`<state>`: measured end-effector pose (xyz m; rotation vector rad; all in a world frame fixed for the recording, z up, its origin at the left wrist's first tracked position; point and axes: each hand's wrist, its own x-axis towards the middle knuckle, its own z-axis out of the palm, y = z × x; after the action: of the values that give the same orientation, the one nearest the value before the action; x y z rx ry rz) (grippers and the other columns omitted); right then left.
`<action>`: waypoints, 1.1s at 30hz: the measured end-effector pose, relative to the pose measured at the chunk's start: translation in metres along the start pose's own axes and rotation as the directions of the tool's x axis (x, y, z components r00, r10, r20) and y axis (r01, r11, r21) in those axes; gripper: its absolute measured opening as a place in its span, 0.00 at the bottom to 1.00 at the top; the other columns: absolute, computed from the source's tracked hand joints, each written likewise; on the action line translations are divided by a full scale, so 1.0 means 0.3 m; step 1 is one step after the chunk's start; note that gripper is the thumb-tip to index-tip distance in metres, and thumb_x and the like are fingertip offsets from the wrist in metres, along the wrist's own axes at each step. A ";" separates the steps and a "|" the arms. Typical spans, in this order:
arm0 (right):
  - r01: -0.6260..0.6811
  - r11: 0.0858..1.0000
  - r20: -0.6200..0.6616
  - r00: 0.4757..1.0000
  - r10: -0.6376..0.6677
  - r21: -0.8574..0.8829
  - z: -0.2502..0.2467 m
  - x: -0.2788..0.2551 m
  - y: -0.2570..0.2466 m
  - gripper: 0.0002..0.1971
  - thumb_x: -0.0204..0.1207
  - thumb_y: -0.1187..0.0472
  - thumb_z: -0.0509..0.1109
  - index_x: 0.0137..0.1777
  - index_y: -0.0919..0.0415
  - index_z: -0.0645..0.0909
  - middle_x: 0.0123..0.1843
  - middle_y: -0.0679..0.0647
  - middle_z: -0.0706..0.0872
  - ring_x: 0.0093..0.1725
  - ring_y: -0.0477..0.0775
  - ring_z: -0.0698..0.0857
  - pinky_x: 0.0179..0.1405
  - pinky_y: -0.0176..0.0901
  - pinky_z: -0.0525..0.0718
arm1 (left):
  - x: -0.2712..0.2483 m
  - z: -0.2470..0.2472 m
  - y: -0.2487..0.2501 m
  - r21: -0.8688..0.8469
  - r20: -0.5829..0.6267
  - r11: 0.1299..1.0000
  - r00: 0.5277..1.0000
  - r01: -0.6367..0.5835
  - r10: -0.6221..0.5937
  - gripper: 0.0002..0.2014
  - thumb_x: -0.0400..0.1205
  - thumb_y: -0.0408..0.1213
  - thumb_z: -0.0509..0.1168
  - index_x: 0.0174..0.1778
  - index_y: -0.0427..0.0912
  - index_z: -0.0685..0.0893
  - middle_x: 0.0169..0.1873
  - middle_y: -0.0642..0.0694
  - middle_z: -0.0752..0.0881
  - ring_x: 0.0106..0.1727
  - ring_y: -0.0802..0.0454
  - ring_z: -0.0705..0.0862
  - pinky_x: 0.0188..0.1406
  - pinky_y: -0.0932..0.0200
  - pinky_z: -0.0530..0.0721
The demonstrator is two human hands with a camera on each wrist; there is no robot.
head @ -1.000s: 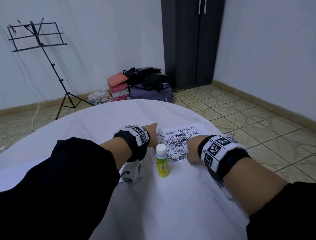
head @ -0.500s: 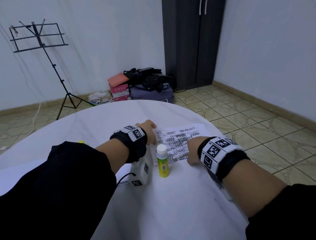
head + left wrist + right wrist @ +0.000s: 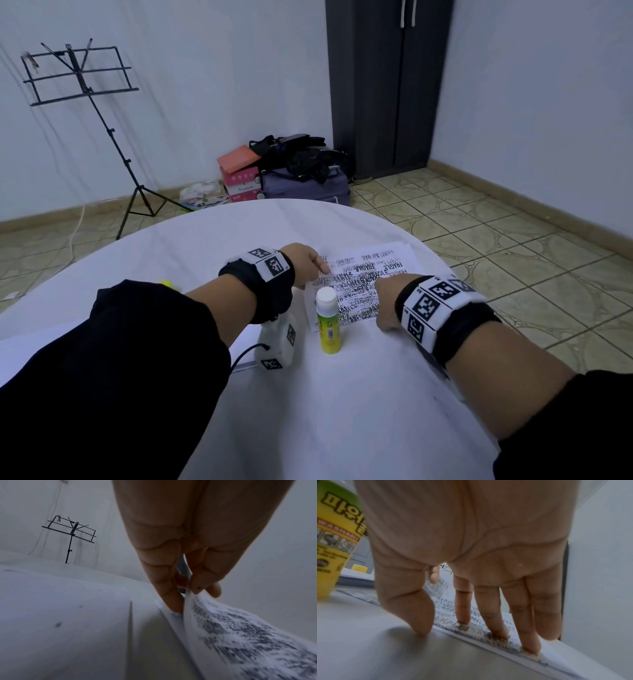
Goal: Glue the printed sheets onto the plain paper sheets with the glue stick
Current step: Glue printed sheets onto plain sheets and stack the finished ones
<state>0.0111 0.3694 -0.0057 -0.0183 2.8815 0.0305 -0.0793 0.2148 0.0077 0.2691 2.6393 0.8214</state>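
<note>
Left hand: we see our left hand (image 3: 306, 263) reaching forward over the round white table (image 3: 205, 246), palm turned inward; in the left wrist view the thumb and forefinger pinch the edge of the top printed sheet (image 3: 240, 635) and lift it off the sheets below.
Right hand: our right hand (image 3: 387, 301) is spread, palm down; the straight fingertips (image 3: 498, 631) press the near edge of the printed stack, and the thumb touches the table just beside it. It grips nothing.
Forearms: both come in from the near edge in black sleeves, each with a marker-tagged wrist band, the hands near each other with the paper between them.
Printed sheets: they lie flat ahead of us, towards the right side of the table, except the lifted edge.
Glue stick: the glue stick (image 3: 328, 320) stands upright, white cap on, at the stack's near left corner, between our wrists, touched by neither hand.
Plain paper: the plain paper sheets (image 3: 60, 608) lie flat left of the printed stack, apart from it.
</note>
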 end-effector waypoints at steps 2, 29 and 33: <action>0.007 1.000 -0.002 1.000 -0.007 -0.007 -0.002 -0.005 -0.002 0.20 0.71 0.64 0.68 0.64 0.67 0.82 0.58 0.60 0.87 0.57 0.56 0.87 0.54 0.45 0.85 | -0.004 0.010 -0.006 0.012 0.043 1.000 0.999 -0.005 0.004 0.13 0.82 0.26 0.58 0.44 0.47 0.84 0.34 0.52 0.78 0.32 0.58 0.77 0.30 0.70 0.81; 0.044 0.998 0.021 0.999 -0.043 -0.047 0.005 0.011 0.006 0.19 0.73 0.64 0.67 0.63 0.68 0.82 0.58 0.60 0.87 0.57 0.56 0.87 0.45 0.41 0.86 | -0.024 0.023 -0.041 -0.251 0.269 0.961 0.962 0.115 -0.045 0.15 0.83 0.23 0.60 0.37 0.45 0.84 0.18 0.55 0.84 0.20 0.62 0.81 0.23 0.68 0.82; 0.039 0.999 0.062 0.997 -0.037 -0.020 0.002 0.013 0.007 0.18 0.71 0.63 0.69 0.61 0.68 0.82 0.56 0.60 0.87 0.56 0.57 0.87 0.17 0.30 0.65 | -0.034 0.016 -0.031 -0.322 0.276 0.940 0.961 0.116 -0.024 0.13 0.84 0.22 0.58 0.39 0.43 0.81 0.15 0.55 0.81 0.16 0.63 0.79 0.21 0.69 0.80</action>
<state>0.0075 0.3713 -0.0073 -0.0750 2.8186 0.0532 -0.0689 0.2067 0.0015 0.1781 2.2001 1.1065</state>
